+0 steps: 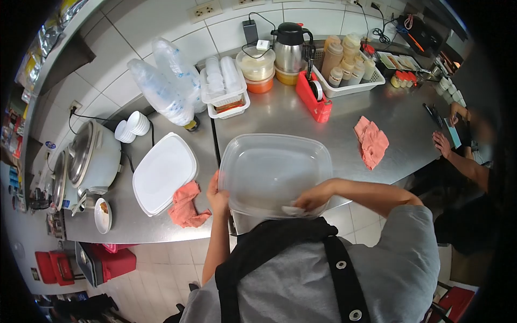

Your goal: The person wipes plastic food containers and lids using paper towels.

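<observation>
A large clear plastic container (274,167) sits at the front edge of the steel counter, its open top facing me. My left hand (217,196) grips its left rim, fingers wrapped around the side. Inside, low on the right, my right hand (315,197) is closed on a white wipe (292,210) pressed near the container's front wall. Left of it lies a white plastic lid (165,173), with a crumpled orange cloth (188,206) at its lower corner.
Another orange cloth (371,142) lies on the counter (334,121) to the right. A red holder (314,97), a white basket of bottles (351,88) and a steel jug (291,49) stand behind. A rice cooker (99,156) is at left. Another person's hand (442,144) rests at far right.
</observation>
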Available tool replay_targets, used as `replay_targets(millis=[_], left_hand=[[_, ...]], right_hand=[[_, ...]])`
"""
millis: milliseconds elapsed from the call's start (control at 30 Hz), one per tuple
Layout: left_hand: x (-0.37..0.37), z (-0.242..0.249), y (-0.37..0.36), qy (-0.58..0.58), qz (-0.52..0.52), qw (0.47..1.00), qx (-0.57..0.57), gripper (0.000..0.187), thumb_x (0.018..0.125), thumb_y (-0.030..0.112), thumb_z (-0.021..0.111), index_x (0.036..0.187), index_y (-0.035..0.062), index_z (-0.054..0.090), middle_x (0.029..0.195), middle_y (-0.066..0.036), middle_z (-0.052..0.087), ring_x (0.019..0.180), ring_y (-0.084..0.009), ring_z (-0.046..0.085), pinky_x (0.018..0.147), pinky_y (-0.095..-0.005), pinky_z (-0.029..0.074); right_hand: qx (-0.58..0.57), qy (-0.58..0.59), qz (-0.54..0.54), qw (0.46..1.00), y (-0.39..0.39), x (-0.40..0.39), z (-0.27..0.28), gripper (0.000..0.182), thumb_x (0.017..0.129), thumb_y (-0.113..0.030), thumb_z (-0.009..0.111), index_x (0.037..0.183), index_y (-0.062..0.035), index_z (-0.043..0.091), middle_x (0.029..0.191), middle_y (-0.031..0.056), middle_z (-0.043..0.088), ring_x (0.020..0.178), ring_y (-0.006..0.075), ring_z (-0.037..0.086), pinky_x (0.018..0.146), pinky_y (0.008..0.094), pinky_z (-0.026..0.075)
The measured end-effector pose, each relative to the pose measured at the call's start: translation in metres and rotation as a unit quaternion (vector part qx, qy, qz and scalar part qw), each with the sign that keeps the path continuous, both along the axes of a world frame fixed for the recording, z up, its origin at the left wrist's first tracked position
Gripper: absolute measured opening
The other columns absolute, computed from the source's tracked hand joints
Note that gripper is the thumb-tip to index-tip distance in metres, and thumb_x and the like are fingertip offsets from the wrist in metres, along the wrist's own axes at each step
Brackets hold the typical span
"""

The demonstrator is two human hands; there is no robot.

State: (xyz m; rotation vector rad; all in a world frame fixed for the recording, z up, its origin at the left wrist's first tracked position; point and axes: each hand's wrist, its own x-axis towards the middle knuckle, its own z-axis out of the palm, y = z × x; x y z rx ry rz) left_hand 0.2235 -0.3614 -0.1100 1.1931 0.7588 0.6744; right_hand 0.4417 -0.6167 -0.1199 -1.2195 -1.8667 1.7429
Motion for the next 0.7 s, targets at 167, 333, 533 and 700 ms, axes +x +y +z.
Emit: replay_targets(millis=[167,333,533,700], left_hand=[[0.006,-0.001,-0.009,-0.003,-0.029,0.996,0.088,0.078,0.059,-0.015,0.035,0.136,-0.0082,0.046,0.131,-0.014,0.056,0.121,-0.0214,0.054,0.102,-0.0293,0.040],[0.019,0.081,-0.024,-0.058,-0.059,0.985,0.152,0.077,0.061,-0.016,0.034,0.137,-0.0086,0.045,0.136,-0.017,0.053,0.128,-0.0241,0.049,0.107,-0.0308,0.035],[0.016,0.130,-0.040,0.028,-0.101,0.961,0.257,0.078,0.062,-0.017,0.034,0.139,-0.0092,0.042,0.138,-0.020,0.051,0.128,-0.0234,0.050,0.106,-0.0284,0.034],[0.003,0.138,-0.040,0.105,-0.087,0.934,0.331,0.079,0.060,-0.016,0.036,0.138,-0.0071,0.046,0.137,-0.019,0.053,0.128,-0.0228,0.050,0.107,-0.0287,0.033]], right_hand=[[0.087,-0.300,-0.045,0.949,0.002,0.048,0.026,0.037,0.084,-0.004,0.052,0.120,0.0003,0.056,0.110,0.0174,0.064,0.107,0.0346,0.059,0.088,0.0438,0.047],[0.444,-0.400,-0.304,0.742,0.083,-0.010,0.100,0.043,0.085,-0.009,0.052,0.128,-0.0077,0.056,0.132,0.0139,0.056,0.122,0.0271,0.052,0.107,0.0420,0.037],[0.473,-0.530,-0.220,0.669,0.105,0.034,0.044,0.044,0.085,-0.015,0.052,0.129,-0.0078,0.054,0.136,0.0111,0.051,0.135,0.0249,0.040,0.119,0.0405,0.022],[0.429,-0.672,-0.116,0.593,0.054,0.057,0.040,0.044,0.083,-0.017,0.053,0.125,-0.0038,0.054,0.131,0.0098,0.054,0.135,0.0273,0.039,0.120,0.0392,0.018]])
